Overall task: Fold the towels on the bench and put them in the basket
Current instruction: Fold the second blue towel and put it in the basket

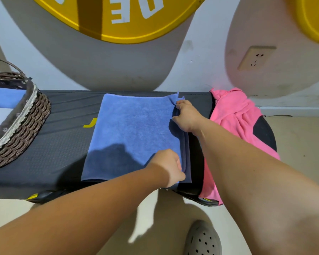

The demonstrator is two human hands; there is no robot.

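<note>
A blue towel (134, 129) lies folded flat in the middle of the dark bench (63, 144). My left hand (168, 167) pinches the towel's near right corner. My right hand (187, 115) grips the far right edge, fingers curled round the layers. A pink towel (232, 116) lies crumpled on the bench's right end, hanging over the front. The woven basket (26, 126) stands on the left end with folded blue and pale towels (4, 100) inside.
The wall with a socket (256, 57) rises right behind the bench. A grey clog (203, 240) stands on the floor below, near the bench's front edge. A yellow mark (90, 123) shows on the bench left of the towel.
</note>
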